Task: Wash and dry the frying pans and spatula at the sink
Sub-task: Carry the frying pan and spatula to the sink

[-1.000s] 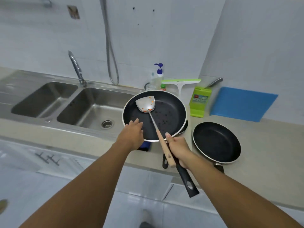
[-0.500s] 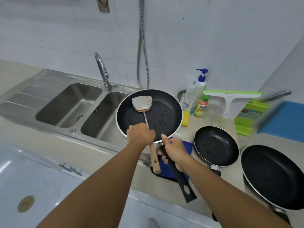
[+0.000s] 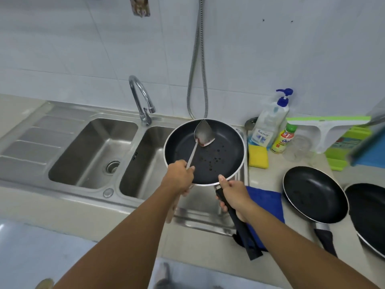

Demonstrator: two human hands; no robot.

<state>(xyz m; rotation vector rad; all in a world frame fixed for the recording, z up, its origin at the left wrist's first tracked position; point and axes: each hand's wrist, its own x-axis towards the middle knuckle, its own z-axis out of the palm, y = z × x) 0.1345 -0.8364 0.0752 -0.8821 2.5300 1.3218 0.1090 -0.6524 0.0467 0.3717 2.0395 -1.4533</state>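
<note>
1. Now your left hand [image 3: 179,174] is curled round the spatula [image 3: 203,133], whose blade lies in the far side of the large frying pan [image 3: 218,159].
2. Your right hand [image 3: 233,195] grips that pan's black handle and holds it above the sink's [image 3: 87,147] right basin.
3. You have three frying pans: this one, plus a smaller pan [image 3: 314,195] and an edge pan [image 3: 370,211] on the table [image 3: 268,178]. There is one spatula.

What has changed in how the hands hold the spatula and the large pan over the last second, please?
The left hand took the spatula over from the right hand, gripping its shaft, and turned the blade up on edge. The right hand now holds only the large pan by its handle and has carried it left, over the sink. The small pan and the pan beside it stay on the counter.
</note>
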